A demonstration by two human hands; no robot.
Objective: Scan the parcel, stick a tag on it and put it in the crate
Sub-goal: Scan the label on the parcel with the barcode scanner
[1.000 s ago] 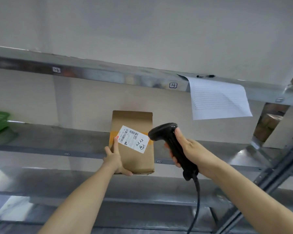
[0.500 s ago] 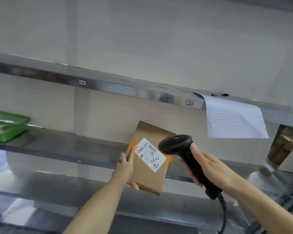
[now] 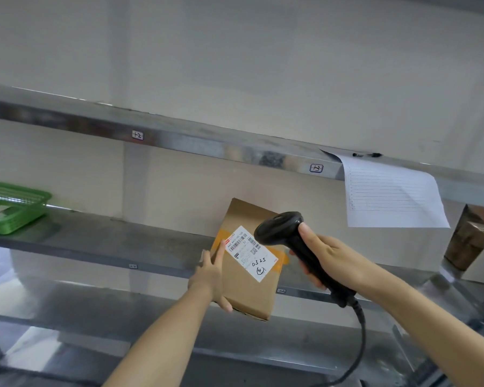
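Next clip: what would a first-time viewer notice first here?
At centre, the left hand holds a tilted brown parcel with a white barcode label, while the right hand aims a black corded scanner at it. A green basket sits far left on the metal shelf, and a lined sheet hangs upper right.

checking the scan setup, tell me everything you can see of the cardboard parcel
The cardboard parcel is a flat, plain brown box, held up in the air in front of the metal shelves and tilted to the right. A white shipping label sits askew on its face, with barcodes, a small QR code and handwritten "0325" and a circled 4, stuck over a band of orange tape. The left hand grips its left edge and lower corner. The black scanner in the right hand points at the label from close by; whether it touches is unclear.
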